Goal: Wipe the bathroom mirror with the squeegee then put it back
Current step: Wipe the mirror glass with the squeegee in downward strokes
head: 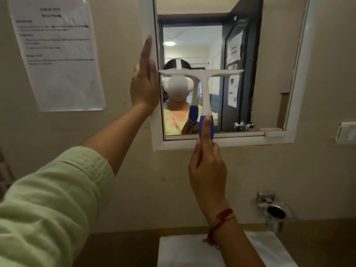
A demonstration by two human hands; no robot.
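1. A white printed paper sheet (pixel 57 53) is fixed flat to the beige wall (pixel 123 26); its text is too blurred to read.
2. A chrome metal ring holder (pixel 274 211) is mounted on the wall, lower right.
3. A white wall-mounted fitting (pixel 346 132) sits at the right edge.
4. A white rectangular ledge (pixel 183 251) lies along the bottom edge.

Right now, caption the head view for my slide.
Right hand presses white-and-blue plastic squeegee on white-framed mirror; left hand braces frame.

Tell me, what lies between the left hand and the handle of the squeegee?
In the head view, the mirror's white frame and a strip of mirror glass lie between the left hand and the squeegee handle. Nothing solid stands there.
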